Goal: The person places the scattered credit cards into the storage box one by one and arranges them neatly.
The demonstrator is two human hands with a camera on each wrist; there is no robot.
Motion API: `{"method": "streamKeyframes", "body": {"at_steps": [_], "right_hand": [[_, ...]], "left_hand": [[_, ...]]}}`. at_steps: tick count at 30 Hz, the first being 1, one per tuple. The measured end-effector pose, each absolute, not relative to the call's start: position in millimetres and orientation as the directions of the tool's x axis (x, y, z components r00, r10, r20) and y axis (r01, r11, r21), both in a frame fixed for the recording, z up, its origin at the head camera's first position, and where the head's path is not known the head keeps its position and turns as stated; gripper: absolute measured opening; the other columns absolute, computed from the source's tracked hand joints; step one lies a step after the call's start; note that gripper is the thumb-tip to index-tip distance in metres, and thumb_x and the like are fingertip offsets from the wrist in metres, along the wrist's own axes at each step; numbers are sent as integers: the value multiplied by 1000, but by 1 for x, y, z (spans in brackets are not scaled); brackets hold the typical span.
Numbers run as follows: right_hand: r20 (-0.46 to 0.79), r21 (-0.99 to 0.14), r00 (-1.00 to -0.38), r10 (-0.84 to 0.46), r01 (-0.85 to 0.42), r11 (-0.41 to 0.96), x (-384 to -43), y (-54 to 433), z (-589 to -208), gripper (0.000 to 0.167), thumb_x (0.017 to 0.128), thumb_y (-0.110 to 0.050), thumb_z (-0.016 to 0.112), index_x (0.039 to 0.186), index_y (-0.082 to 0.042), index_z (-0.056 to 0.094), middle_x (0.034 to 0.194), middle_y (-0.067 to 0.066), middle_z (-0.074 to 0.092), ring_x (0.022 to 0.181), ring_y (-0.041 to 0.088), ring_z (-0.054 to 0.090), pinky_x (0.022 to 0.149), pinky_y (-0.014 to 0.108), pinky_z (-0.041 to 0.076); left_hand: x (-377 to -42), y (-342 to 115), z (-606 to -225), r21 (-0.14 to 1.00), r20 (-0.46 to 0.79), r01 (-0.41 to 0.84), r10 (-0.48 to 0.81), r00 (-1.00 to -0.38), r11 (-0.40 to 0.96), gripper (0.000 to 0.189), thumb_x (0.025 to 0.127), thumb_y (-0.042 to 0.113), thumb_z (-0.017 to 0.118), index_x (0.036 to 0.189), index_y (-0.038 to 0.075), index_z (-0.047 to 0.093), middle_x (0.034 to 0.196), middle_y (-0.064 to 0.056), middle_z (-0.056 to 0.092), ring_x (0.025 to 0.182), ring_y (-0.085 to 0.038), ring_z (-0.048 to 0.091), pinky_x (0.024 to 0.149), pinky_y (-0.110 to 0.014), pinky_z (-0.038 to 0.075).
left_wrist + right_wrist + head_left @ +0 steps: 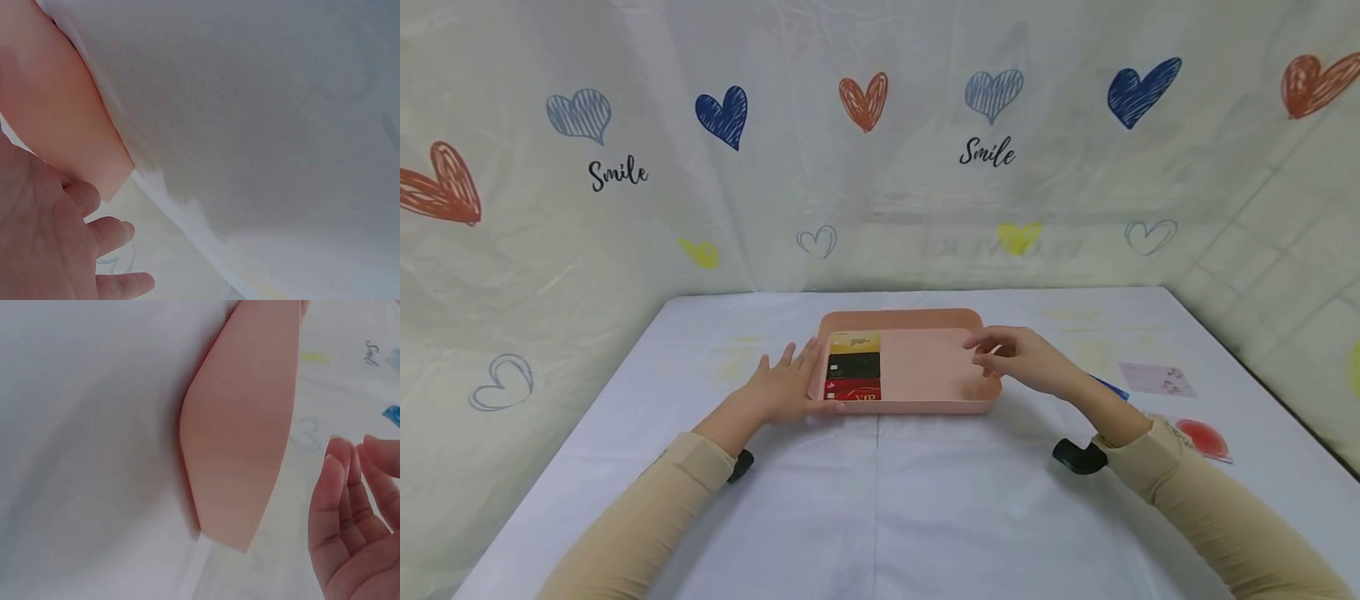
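Note:
A shallow pink tray [925,407] lies on the table. Along its left side sit three cards: a gold card [854,342], a black card [853,365] and a red card [853,390] marked VIP. My left hand [781,393] rests spread at the tray's left edge; in the left wrist view its fingers [112,236] reach the tray's side [62,106]. Over the tray's right end hovers my right hand [1026,360], fingers loosely bent. The right wrist view shows no thing in that hand [356,531], which is apart from the tray wall [240,425].
Right of the right wrist lie a blue card [1110,387], partly hidden by the arm, a pale pink card [1157,379] and a card with a red disc [1204,437], partly behind the sleeve. A white curtain [880,192] with printed hearts hangs behind the table.

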State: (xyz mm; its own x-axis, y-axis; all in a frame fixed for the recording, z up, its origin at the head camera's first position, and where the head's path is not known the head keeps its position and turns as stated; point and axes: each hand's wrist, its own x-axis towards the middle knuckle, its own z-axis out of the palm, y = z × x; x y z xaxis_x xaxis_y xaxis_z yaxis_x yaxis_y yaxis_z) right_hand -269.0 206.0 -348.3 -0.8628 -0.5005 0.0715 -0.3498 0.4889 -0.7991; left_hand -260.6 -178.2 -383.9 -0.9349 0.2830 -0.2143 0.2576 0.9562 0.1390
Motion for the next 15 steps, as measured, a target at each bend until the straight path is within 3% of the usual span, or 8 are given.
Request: {"method": "streamKeyframes", "body": {"at_steps": [9,15], "right_hand": [[119,-759,-872,-475,-389,522,-264,236,-347,25,102,-12,64,124,-2,68,107,17,67,87,36,68,79,42,58],[125,-727,-886,-446,-388,567,-263,254,-346,27,103,-13,64,127,-1,66,110,18,67,87,29,69,76,38,58]], "left_hand": [[-262,-178,-386,138,-217,256,282,-935,957,117,86,77,58,166,9,4,172,-10,7,154,-44,8,116,-73,8],[-262,-178,-387,138,-214,252,278,-937,958,118,86,78,58,166,10,4,172,-9,7,155,-44,8,116,-73,8]]}}
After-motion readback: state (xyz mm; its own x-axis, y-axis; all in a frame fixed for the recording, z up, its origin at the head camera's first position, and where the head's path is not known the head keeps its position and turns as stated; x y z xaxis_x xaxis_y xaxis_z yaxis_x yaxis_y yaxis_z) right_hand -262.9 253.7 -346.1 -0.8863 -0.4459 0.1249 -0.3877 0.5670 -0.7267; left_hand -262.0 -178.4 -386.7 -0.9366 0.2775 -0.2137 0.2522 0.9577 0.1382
